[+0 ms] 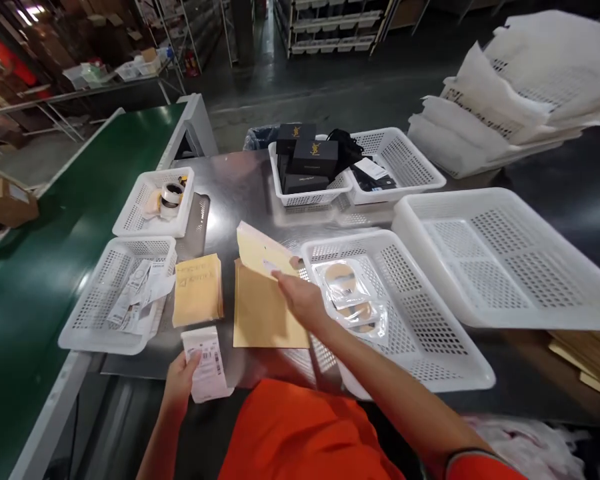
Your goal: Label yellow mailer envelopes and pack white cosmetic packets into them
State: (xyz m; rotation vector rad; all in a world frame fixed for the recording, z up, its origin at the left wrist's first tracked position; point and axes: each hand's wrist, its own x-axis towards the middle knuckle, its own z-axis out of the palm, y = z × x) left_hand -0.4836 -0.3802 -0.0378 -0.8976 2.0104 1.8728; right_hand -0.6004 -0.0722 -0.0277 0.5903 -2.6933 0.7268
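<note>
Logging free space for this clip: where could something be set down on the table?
The table is bare between the tape basket and the box basket, beyond the envelopes. Nearer is crowded: left hand, right hand, envelopes and pouch basket sit close together.

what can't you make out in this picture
Head view: print on the white rectangular paper slip in the left hand, too small to read.
Head view: handwriting on the stacked tan paper envelopes, blurred.
Head view: underside of the pale yellow flat packet in the right hand, hidden by the packet itself.
Head view: rest of the flat brown papery stack, cut off by the right edge.
</note>
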